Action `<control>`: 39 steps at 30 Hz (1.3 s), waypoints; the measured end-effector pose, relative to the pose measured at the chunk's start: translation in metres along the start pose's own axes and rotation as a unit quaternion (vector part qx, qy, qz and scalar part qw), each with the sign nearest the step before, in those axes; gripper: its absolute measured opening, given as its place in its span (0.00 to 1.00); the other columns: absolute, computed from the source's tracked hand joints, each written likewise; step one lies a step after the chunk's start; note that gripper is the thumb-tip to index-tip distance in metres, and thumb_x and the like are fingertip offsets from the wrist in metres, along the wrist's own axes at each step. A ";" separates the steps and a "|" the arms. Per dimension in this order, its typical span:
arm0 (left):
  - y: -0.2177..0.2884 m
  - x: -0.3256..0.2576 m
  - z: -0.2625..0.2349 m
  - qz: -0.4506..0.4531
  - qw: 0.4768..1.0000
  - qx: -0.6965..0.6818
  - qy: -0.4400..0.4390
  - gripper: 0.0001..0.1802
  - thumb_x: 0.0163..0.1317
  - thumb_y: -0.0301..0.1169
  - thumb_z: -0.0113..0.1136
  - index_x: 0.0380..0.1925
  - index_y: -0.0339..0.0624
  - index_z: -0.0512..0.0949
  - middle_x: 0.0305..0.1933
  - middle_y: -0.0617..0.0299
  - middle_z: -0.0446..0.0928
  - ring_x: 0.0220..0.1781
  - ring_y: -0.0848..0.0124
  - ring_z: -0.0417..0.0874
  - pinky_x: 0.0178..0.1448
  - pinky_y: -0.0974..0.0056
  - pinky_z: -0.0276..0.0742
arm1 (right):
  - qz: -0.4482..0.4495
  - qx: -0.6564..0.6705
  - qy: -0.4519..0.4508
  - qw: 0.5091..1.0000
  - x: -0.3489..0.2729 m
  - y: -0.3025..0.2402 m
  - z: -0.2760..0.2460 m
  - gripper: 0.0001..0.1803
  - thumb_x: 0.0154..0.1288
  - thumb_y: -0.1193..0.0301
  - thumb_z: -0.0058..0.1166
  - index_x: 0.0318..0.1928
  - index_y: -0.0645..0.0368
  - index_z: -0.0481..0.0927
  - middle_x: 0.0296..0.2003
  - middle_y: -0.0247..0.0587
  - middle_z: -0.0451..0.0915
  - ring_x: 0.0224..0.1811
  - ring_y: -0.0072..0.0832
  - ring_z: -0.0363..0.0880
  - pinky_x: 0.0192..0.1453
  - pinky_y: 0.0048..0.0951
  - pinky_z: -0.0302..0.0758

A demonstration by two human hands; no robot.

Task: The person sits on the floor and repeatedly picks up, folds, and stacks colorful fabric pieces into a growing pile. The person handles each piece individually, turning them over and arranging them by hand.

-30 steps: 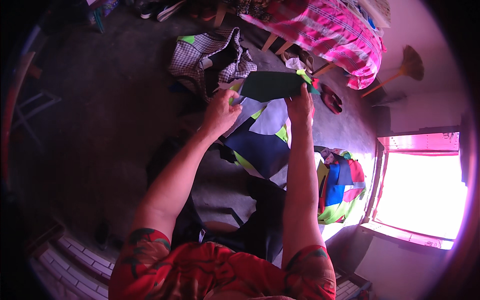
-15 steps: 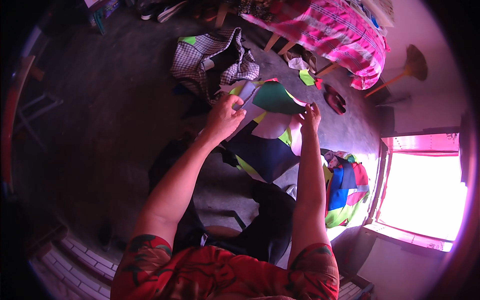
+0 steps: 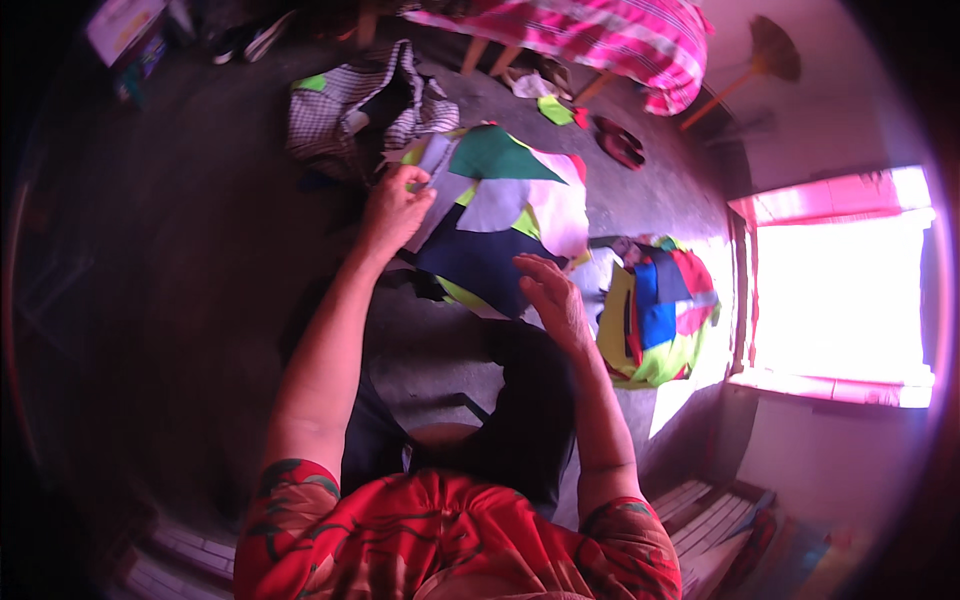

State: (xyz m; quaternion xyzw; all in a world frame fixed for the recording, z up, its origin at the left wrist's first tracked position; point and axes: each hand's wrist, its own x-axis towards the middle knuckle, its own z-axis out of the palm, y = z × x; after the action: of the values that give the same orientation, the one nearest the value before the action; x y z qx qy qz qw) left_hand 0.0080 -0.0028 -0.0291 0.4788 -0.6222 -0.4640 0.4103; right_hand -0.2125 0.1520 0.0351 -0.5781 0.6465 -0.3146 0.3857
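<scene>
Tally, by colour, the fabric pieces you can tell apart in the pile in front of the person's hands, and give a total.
Green piece: 1
Pink piece: 1
Lavender piece: 1
Navy piece: 1
Total: 4 that can be told apart; yellow-green edges underneath are too hidden to count.

checked cloth beyond pile | pink plaid bedding far right | broom by wall | bright window | sandals on floor

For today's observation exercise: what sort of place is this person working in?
Probably a room in a home: a bare floor strewn with fabric pieces, a bed with a pink checked cover, and a bright window.
</scene>
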 end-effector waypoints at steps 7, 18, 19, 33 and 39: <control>-0.004 -0.002 -0.002 -0.018 0.999 0.011 -0.024 0.12 0.54 0.30 0.58 0.37 0.36 0.75 0.34 0.56 0.78 0.33 0.70 0.80 0.38 0.66 0.74 | -0.016 -0.182 0.225 0.957 -0.081 0.028 -0.011 0.12 0.60 0.75 0.51 0.45 0.58 0.79 0.47 0.46 0.77 0.50 0.36 0.76 0.51 0.30 0.72; -0.011 -0.002 0.009 -0.010 0.997 0.044 -0.056 0.13 0.55 0.31 0.59 0.39 0.36 0.75 0.34 0.57 0.77 0.36 0.68 0.79 0.42 0.65 0.73 | 0.016 -0.050 0.351 0.935 -0.111 0.045 -0.020 0.09 0.61 0.77 0.51 0.43 0.59 0.79 0.40 0.40 0.80 0.38 0.26 0.80 0.39 0.24 0.75; -0.010 -0.002 0.010 -0.008 0.997 0.047 -0.058 0.13 0.55 0.31 0.59 0.39 0.36 0.75 0.34 0.57 0.77 0.36 0.68 0.79 0.42 0.65 0.73 | 0.009 -0.059 0.377 0.924 -0.113 0.047 -0.021 0.10 0.61 0.77 0.51 0.43 0.59 0.79 0.40 0.39 0.80 0.37 0.25 0.79 0.39 0.23 0.75; -0.006 -0.003 0.009 -0.015 0.996 0.065 -0.061 0.14 0.55 0.32 0.58 0.39 0.36 0.75 0.33 0.56 0.77 0.33 0.68 0.80 0.39 0.65 0.72 | 0.101 -0.318 0.400 0.853 -0.112 0.086 -0.112 0.38 0.50 0.64 0.63 0.62 0.55 0.62 0.61 0.51 0.61 0.63 0.46 0.61 0.63 0.43 0.61; -0.006 -0.004 0.008 -0.001 0.996 0.065 -0.056 0.14 0.55 0.32 0.59 0.39 0.36 0.75 0.33 0.55 0.77 0.32 0.68 0.81 0.38 0.65 0.73 | 0.105 -0.400 0.345 0.843 -0.073 0.082 -0.116 0.45 0.49 0.58 0.63 0.65 0.58 0.56 0.65 0.54 0.55 0.65 0.48 0.57 0.66 0.46 0.55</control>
State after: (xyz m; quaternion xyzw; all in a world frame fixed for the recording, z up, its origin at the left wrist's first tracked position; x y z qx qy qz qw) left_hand 0.0026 0.0016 -0.0371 0.4786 -0.6724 -0.4491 0.3424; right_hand -0.3517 0.2310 0.0334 -0.4653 0.8643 -0.1651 -0.0961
